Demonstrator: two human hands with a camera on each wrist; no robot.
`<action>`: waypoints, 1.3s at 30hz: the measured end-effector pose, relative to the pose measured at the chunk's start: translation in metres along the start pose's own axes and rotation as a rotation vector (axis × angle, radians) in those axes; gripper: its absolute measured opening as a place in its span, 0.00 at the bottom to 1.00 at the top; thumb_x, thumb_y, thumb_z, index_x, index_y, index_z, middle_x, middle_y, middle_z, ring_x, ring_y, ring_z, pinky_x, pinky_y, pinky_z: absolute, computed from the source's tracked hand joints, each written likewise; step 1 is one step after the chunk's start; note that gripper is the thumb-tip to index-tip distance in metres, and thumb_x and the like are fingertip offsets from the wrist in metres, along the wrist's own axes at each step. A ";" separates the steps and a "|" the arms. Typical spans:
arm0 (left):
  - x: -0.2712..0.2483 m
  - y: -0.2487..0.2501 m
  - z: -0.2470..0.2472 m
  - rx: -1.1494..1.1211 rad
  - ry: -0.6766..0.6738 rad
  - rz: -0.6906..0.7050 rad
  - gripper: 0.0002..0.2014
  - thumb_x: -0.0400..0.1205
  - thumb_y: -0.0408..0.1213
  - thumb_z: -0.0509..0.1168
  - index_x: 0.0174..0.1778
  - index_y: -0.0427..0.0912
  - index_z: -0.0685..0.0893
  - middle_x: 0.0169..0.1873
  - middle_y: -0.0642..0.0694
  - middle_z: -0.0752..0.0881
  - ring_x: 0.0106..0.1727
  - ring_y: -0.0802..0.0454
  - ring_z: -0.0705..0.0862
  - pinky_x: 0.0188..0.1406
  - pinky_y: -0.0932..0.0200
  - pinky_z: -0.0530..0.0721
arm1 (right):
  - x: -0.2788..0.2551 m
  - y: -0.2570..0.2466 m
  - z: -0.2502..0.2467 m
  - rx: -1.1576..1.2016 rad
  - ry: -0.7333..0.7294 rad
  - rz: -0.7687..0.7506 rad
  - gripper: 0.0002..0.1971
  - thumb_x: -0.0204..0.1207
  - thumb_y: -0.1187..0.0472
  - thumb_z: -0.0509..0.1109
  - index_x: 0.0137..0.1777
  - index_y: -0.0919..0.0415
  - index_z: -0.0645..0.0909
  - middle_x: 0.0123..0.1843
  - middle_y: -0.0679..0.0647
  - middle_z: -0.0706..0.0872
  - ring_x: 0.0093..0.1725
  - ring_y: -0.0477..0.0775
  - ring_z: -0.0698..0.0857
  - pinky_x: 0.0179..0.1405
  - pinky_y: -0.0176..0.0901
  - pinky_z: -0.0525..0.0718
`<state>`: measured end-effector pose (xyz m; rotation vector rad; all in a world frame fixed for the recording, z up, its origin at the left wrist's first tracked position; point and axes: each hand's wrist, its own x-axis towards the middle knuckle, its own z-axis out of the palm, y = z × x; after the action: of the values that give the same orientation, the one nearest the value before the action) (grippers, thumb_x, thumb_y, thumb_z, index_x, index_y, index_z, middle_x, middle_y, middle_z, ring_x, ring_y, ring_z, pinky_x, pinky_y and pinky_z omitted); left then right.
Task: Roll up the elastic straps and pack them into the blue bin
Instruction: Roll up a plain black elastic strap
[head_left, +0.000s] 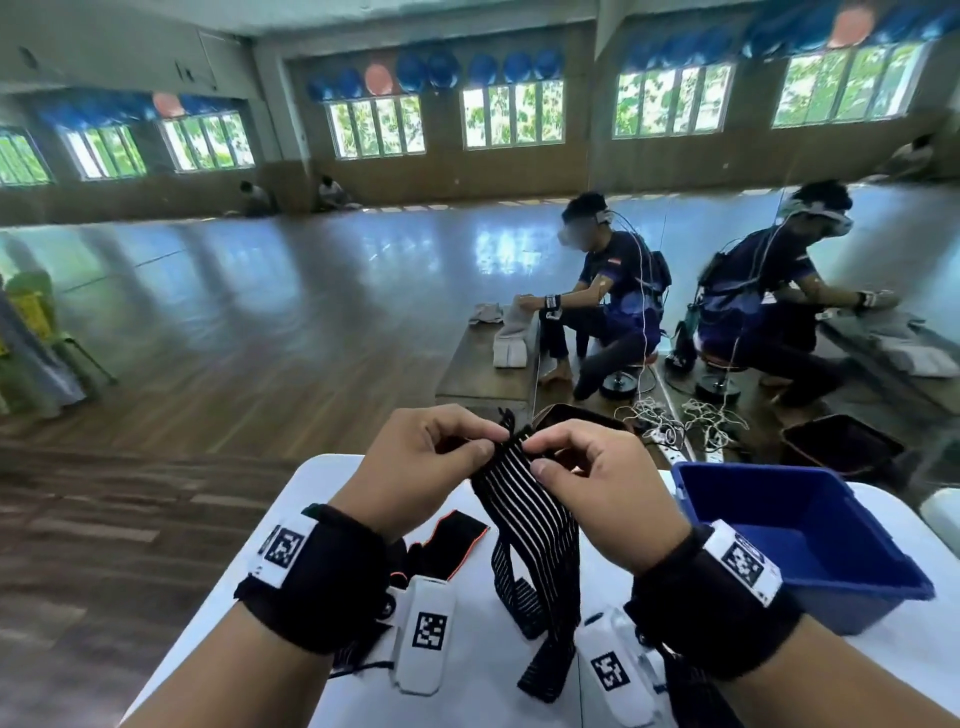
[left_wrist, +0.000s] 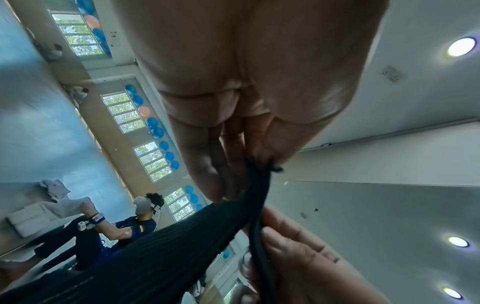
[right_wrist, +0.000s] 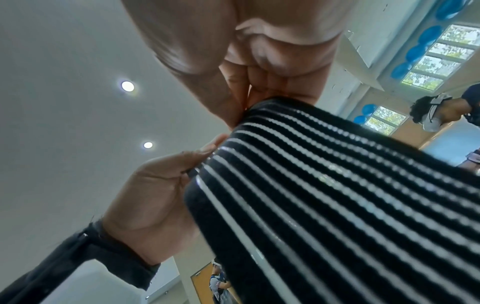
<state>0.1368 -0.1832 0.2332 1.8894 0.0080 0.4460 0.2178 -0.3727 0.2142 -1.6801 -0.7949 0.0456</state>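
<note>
Striped straps (head_left: 530, 525): one
Orange-edged black straps (head_left: 449, 543): one
Blue bins (head_left: 810, 540): one
Hands: two, left hand (head_left: 426, 467), right hand (head_left: 597, 493)

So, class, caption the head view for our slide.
Both hands pinch a striped elastic strap's end beside the blue bin.

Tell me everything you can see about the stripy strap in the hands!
The strap is a long, wide black band with thin white lines running along it, and it looks stretchy and ribbed. Its top end is pinched between the left hand and the right hand, held up in the air. From there it hangs down, folds over and trails onto the white table. It is not rolled yet, and it is outside the blue bin.
</note>
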 end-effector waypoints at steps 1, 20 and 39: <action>0.000 0.001 0.001 -0.033 -0.011 -0.002 0.06 0.78 0.32 0.73 0.47 0.44 0.94 0.44 0.43 0.93 0.48 0.48 0.91 0.50 0.55 0.86 | 0.000 0.000 -0.001 -0.002 0.011 0.006 0.10 0.75 0.70 0.75 0.45 0.52 0.90 0.41 0.48 0.91 0.39 0.46 0.89 0.39 0.37 0.87; -0.008 0.002 0.021 -0.057 0.202 0.164 0.13 0.77 0.23 0.75 0.43 0.49 0.91 0.39 0.46 0.92 0.43 0.49 0.91 0.47 0.53 0.89 | -0.001 -0.002 -0.001 -0.026 0.065 -0.023 0.08 0.75 0.65 0.77 0.46 0.49 0.86 0.49 0.44 0.88 0.43 0.45 0.86 0.46 0.46 0.89; -0.030 -0.015 0.049 -0.047 0.278 0.223 0.13 0.81 0.33 0.62 0.46 0.59 0.70 0.36 0.48 0.71 0.33 0.49 0.69 0.33 0.44 0.71 | -0.011 0.002 0.018 0.171 0.140 -0.080 0.03 0.74 0.64 0.67 0.43 0.55 0.76 0.37 0.38 0.78 0.39 0.43 0.76 0.44 0.46 0.77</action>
<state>0.1273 -0.2288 0.1960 1.7755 -0.0282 0.8515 0.2029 -0.3631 0.2029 -1.4717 -0.7308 -0.0576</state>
